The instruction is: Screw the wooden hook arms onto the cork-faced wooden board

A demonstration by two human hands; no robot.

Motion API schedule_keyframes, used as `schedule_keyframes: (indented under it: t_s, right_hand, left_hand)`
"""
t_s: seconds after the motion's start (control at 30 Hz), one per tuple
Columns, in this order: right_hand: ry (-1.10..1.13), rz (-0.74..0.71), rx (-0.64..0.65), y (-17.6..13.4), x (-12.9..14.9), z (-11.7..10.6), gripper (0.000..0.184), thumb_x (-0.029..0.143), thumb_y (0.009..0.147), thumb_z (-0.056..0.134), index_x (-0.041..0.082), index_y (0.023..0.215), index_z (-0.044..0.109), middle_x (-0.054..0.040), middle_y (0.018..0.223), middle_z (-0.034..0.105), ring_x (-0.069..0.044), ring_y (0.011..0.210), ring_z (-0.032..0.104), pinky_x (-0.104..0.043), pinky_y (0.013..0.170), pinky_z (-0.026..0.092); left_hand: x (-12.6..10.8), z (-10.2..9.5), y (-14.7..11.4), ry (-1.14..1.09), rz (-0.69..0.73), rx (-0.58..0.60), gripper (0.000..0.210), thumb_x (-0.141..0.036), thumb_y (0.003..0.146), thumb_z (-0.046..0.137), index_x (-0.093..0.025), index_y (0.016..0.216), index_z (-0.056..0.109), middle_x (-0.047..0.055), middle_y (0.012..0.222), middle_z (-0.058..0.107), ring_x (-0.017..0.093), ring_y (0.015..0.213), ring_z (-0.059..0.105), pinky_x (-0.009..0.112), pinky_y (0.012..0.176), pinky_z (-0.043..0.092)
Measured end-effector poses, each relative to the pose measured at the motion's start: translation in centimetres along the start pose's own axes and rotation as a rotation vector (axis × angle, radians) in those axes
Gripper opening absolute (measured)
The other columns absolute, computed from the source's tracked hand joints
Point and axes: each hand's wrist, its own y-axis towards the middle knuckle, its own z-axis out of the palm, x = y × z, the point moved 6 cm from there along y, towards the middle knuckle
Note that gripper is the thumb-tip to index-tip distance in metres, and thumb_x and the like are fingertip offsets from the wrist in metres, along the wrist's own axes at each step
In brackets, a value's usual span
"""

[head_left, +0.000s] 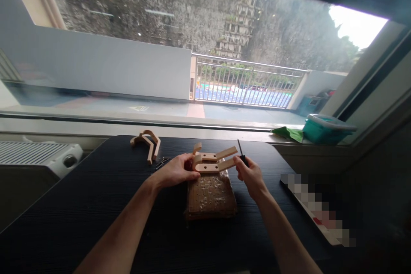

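Two pale wooden hooks lie side by side across a brown block wrapped in clear plastic (212,197). Both the near wooden hook (211,167) and the far wooden hook (209,156) have dark holes along their flat middles. At their curved ends, my left hand (175,170) is closed on the near hook, thumb in front; some of its fingers are hidden. My right hand (251,176) holds a screwdriver (244,159) by its black handle, shaft pointing up. Its thumb and fingertips also touch the straight end of the near hook.
On the dark table (105,205), two more wooden hooks (149,144) lie at the back left. Several screws (162,162) are beside my left hand. A blurred-out flat item (316,214) lies at right. A teal container (327,128) and green cloth (288,134) rest on the windowsill.
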Motion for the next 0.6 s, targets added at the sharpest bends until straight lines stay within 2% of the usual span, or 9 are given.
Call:
schedule_keyframes:
  t_s: [0.1, 0.23, 0.37, 0.4, 0.47, 0.5, 0.6]
  right_hand:
    - [0.059, -0.001, -0.028, 0.0, -0.5, 0.1, 0.038, 0.052, 0.068, 0.062, 0.016, 0.077, 0.054, 0.0075, 0.053, 0.035, -0.006, 0.045, 0.030, -0.021, 0.039, 0.027]
    - [0.039, -0.037, -0.022, 0.3, -1.1, 0.0, 0.042, 0.056, 0.067, 0.061, 0.016, 0.078, 0.054, 0.0073, 0.052, 0.036, -0.006, 0.043, 0.030, -0.021, 0.038, 0.026]
    - [0.120, -0.088, -0.098, 0.3, -1.5, -0.9, 0.048, 0.062, 0.074, 0.049, 0.016, 0.084, 0.057, 0.0079, 0.049, 0.033, -0.006, 0.041, 0.026, -0.021, 0.037, 0.023]
    - [0.153, -0.099, -0.129, 0.2, -1.5, -1.2, 0.049, 0.062, 0.076, 0.045, 0.015, 0.087, 0.057, 0.0082, 0.049, 0.032, -0.006, 0.040, 0.025, -0.021, 0.037, 0.022]
    - [0.169, -0.095, -0.158, 0.1, -1.5, -1.5, 0.051, 0.062, 0.078, 0.041, 0.015, 0.089, 0.058, 0.0082, 0.048, 0.032, -0.006, 0.040, 0.025, -0.021, 0.037, 0.022]
    - [0.155, -0.085, -0.161, 0.0, -1.5, -1.7, 0.051, 0.062, 0.079, 0.041, 0.015, 0.088, 0.058, 0.0077, 0.048, 0.034, -0.006, 0.041, 0.027, -0.021, 0.038, 0.023]
    - [0.103, -0.062, -0.167, -0.1, -1.6, -1.9, 0.050, 0.062, 0.078, 0.042, 0.015, 0.085, 0.059, 0.0070, 0.049, 0.036, -0.007, 0.041, 0.030, -0.021, 0.038, 0.026]
  left_hand:
    - [-0.2, 0.1, 0.0, -0.044, 0.015, 0.026, 0.038, -0.031, 0.067, 0.065, -0.016, 0.102, 0.060, 0.003, 0.093, 0.066, 0.020, 0.091, 0.060, 0.030, 0.080, 0.046]
    - [0.0, -0.1, 0.1, -0.057, 0.017, 0.002, 0.040, -0.032, 0.067, 0.064, -0.015, 0.102, 0.059, 0.004, 0.093, 0.066, 0.020, 0.088, 0.060, 0.029, 0.077, 0.047]
    - [0.1, -1.4, -0.9, 0.030, 0.012, 0.058, 0.044, -0.034, 0.065, 0.066, -0.016, 0.104, 0.059, 0.002, 0.086, 0.065, 0.017, 0.081, 0.060, 0.027, 0.072, 0.047]
    - [0.2, -2.2, -1.2, 0.072, 0.004, 0.030, 0.043, -0.036, 0.065, 0.065, -0.017, 0.103, 0.060, 0.002, 0.083, 0.065, 0.017, 0.080, 0.060, 0.026, 0.071, 0.047]
    - [0.6, -4.5, -1.9, 0.167, -0.024, -0.147, 0.035, -0.040, 0.070, 0.060, -0.017, 0.097, 0.062, 0.001, 0.081, 0.065, 0.016, 0.078, 0.060, 0.025, 0.070, 0.047]
    - [1.0, -5.9, -2.3, 0.214, -0.054, -0.298, 0.032, -0.042, 0.072, 0.057, -0.018, 0.093, 0.063, 0.001, 0.081, 0.065, 0.015, 0.077, 0.061, 0.024, 0.070, 0.047]
    - [2.4, -9.0, -3.4, 0.308, -0.149, -0.587, 0.033, -0.042, 0.078, 0.048, -0.016, 0.096, 0.059, 0.005, 0.086, 0.064, 0.016, 0.078, 0.061, 0.027, 0.072, 0.047]
